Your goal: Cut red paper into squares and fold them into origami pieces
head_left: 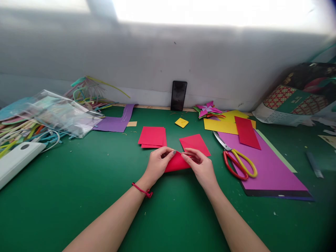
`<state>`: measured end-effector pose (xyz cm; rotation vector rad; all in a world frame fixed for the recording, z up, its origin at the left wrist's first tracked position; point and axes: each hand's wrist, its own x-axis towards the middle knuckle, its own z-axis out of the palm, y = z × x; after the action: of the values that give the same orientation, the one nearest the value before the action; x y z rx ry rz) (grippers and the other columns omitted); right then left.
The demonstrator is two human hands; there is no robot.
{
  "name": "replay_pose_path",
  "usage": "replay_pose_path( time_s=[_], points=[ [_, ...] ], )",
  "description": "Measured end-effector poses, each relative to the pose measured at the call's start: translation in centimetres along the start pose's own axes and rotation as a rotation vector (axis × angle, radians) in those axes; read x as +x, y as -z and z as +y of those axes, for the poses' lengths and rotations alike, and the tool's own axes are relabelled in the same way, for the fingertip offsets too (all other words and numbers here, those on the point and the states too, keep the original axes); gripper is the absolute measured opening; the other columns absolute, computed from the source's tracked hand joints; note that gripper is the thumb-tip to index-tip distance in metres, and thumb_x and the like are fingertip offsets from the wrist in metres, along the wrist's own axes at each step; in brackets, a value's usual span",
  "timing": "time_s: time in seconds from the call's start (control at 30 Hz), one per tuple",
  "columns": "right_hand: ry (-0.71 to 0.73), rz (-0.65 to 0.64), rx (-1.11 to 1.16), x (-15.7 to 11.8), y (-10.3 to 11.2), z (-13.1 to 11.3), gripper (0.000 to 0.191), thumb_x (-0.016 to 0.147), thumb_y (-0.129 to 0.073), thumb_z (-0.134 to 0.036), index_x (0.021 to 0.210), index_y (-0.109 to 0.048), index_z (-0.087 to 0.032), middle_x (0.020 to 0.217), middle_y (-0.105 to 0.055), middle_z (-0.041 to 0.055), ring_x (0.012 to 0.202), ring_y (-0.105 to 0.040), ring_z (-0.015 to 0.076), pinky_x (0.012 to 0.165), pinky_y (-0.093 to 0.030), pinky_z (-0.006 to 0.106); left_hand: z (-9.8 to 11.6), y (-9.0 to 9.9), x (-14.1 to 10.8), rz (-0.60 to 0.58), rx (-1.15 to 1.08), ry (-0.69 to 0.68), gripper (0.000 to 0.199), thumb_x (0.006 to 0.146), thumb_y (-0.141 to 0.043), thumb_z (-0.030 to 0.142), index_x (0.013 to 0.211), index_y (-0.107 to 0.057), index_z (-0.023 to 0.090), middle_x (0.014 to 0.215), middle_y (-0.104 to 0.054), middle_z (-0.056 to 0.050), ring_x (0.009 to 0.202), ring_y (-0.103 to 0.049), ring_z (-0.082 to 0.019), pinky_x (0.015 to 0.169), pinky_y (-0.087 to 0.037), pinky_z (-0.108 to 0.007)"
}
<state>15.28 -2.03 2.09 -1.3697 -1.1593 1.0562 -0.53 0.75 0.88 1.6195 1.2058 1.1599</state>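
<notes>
A folded red paper [177, 163] is between my two hands, low over the green table. My left hand [160, 161] pinches its upper left part between thumb and fingers. On the other side, my right hand [196, 161] grips the paper's right part, its fingers partly hiding that edge. Just beyond my left hand lie stacked red squares [151, 135]. Another red square [195, 142] rests flat behind my right hand. Further back is a small yellow square [181, 122].
Red-and-yellow-handled scissors [237, 162] lie on purple sheets [265, 164] at the right. A black phone [179, 95] leans on the wall. Folded paper stars [208, 109] sit behind. At the left are a plastic bag [65, 112] and a white power strip [18, 161].
</notes>
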Motion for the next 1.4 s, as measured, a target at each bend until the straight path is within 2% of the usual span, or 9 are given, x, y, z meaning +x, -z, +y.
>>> replay_pose_path(
  time_s=[0.1,0.2,0.33,0.63,0.73,0.9,1.2,1.4],
  points=[
    [-0.179,-0.005,0.080,0.0,0.2,-0.5,0.045,0.062,-0.070,-0.040,0.100,-0.061,-0.017,0.084,-0.068,0.0075,0.079,-0.061,0.0218,0.063,-0.048,0.029,0.1,0.2,0.0,0.060,-0.030,0.018,0.020,0.079,-0.052,0.034,0.077,-0.063,0.017,0.074,-0.064,-0.002,0.069,-0.057,-0.015,0.061,-0.044,-0.022],
    [-0.286,-0.084,0.176,-0.3,-0.2,-0.7,0.038,0.065,-0.067,-0.041,0.092,-0.065,-0.014,0.075,-0.066,0.0074,0.068,-0.060,0.0192,0.050,-0.045,0.025,0.3,0.2,0.0,0.087,-0.047,0.012,0.020,0.079,-0.052,0.034,0.077,-0.062,0.017,0.075,-0.064,-0.002,0.070,-0.057,-0.015,0.062,-0.045,-0.023],
    [-0.250,-0.115,0.339,-0.7,-1.0,-0.1,0.027,0.066,-0.068,-0.036,0.079,-0.065,-0.012,0.070,-0.061,0.0056,0.057,-0.056,0.0144,0.040,-0.039,0.020,0.4,0.2,-0.2,0.100,-0.054,0.032,0.018,0.079,-0.053,0.034,0.076,-0.062,0.018,0.073,-0.063,-0.002,0.067,-0.056,-0.014,0.059,-0.044,-0.022],
    [-0.188,-0.094,0.260,-0.6,-0.9,0.6,0.024,0.069,-0.067,-0.036,0.073,-0.066,-0.012,0.053,-0.060,0.0025,0.047,-0.050,0.0096,0.042,-0.036,0.019,0.5,0.0,-0.4,0.112,-0.061,0.027,0.017,0.079,-0.054,0.033,0.077,-0.062,0.018,0.074,-0.063,-0.001,0.067,-0.056,-0.014,0.059,-0.044,-0.022],
    [-0.187,-0.079,0.294,-0.7,-1.0,0.4,0.027,0.068,-0.067,-0.037,0.076,-0.066,-0.012,0.058,-0.061,0.0038,0.049,-0.054,0.0119,0.041,-0.038,0.020,0.7,0.0,-0.4,0.116,-0.065,0.010,0.018,0.079,-0.053,0.033,0.078,-0.062,0.018,0.074,-0.062,-0.002,0.069,-0.056,-0.014,0.060,-0.044,-0.022],
    [-0.219,-0.082,0.393,-0.7,-1.0,-0.2,0.031,0.070,-0.062,-0.042,0.083,-0.065,-0.013,0.079,-0.065,0.0085,0.063,-0.062,0.0183,0.043,-0.045,0.022,0.7,0.3,-0.1,0.185,-0.059,0.016,0.019,0.078,-0.054,0.035,0.076,-0.062,0.018,0.073,-0.061,-0.001,0.068,-0.056,-0.014,0.058,-0.044,-0.021],
    [-0.151,-0.066,0.350,-0.5,-0.9,0.3,0.026,0.072,-0.062,-0.037,0.078,-0.067,-0.012,0.067,-0.066,0.0062,0.055,-0.062,0.0143,0.047,-0.047,0.021,0.8,0.3,-0.2,0.204,-0.048,0.016,0.019,0.078,-0.055,0.036,0.075,-0.061,0.018,0.071,-0.061,-0.001,0.067,-0.056,-0.014,0.057,-0.044,-0.021],
    [-0.172,-0.128,0.421,-0.7,-0.9,-0.4,0.036,0.074,-0.057,-0.047,0.081,-0.066,-0.013,0.078,-0.067,0.0084,0.067,-0.065,0.0196,0.049,-0.052,0.025,0.8,0.5,-0.1,0.227,-0.059,0.019,0.018,0.078,-0.055,0.034,0.075,-0.062,0.018,0.070,-0.061,-0.001,0.065,-0.055,-0.013,0.057,-0.043,-0.020]
  ],
)
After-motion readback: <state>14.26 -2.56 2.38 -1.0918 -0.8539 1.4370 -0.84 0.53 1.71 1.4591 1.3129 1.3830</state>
